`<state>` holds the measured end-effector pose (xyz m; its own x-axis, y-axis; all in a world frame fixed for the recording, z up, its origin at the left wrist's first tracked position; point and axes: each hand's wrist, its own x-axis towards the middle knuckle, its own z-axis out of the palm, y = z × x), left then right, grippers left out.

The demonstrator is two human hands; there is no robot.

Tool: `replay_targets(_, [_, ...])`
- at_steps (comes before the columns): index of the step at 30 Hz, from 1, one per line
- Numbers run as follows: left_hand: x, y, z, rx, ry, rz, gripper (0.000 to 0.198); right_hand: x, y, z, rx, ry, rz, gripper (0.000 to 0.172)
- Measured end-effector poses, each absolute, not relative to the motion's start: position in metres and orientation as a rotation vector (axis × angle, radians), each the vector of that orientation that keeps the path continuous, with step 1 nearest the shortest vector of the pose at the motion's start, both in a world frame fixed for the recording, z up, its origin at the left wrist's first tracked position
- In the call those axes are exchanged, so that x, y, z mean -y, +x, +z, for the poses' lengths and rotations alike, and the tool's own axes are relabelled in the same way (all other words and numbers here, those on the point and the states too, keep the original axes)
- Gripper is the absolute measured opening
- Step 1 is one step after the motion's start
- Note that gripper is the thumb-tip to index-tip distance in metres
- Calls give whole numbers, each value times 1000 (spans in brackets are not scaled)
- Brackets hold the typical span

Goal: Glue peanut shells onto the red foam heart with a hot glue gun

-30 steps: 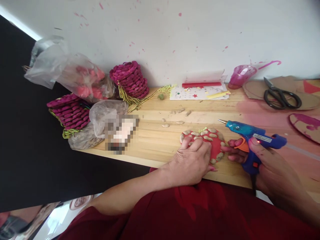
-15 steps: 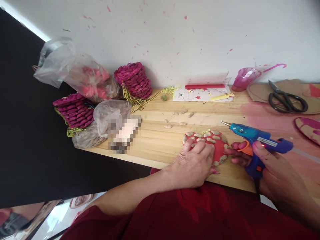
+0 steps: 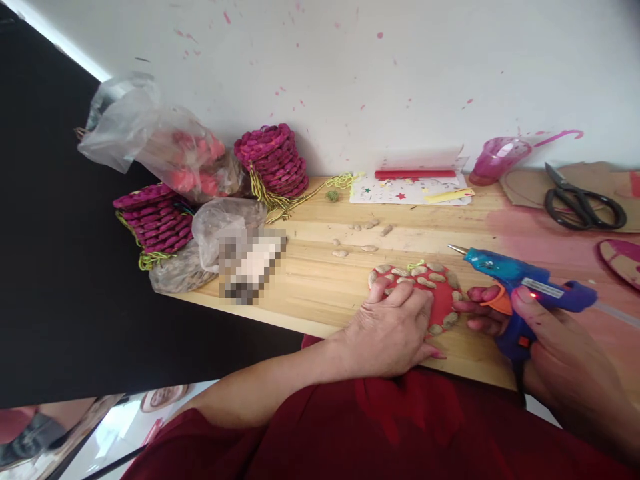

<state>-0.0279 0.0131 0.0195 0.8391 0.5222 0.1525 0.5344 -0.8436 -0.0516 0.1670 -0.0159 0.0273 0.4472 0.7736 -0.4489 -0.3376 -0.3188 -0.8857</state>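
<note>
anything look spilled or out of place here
Yes: pink splatters mark the white wall, and a pink stain spreads across the right side of the wooden tabletop, probably spilled paint or dye. A few loose peanuts also lie scattered beyond the red peanut-covered piece.

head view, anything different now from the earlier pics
Only the camera turned: everything slid slightly right in the picture. Nothing was taken or let go: the left hand stays on the peanut-studded red piece, the right hand still holds the glue gun.
</note>
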Motion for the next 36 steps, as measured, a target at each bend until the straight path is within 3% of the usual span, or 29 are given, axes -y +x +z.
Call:
replay_targets(3, [-14, -28, 20, 846, -2947, -201, 64, 17, 167, 27, 417, -1488, 1180, 38])
replay_targets(9, [-18, -28, 20, 874, -2999, -202, 44, 18, 172, 19, 436, -1430, 1185, 43])
replay_targets(20, [-21, -37, 17, 887, -3112, -240, 95, 18, 171, 18, 545, -1279, 1194, 39])
replay_targets(22, [-21, -37, 21, 900, -3120, -220, 84, 18, 170, 19, 551, -1277, 1197, 40])
replay_targets(26, [-22, -36, 28, 929, -3080, -146, 43, 19, 171, 19, 553, -1272, 1194, 39])
replay_targets(36, [-20, -37, 32, 918, -3090, -60, 49, 18, 171, 19, 546, -1269, 1185, 35])
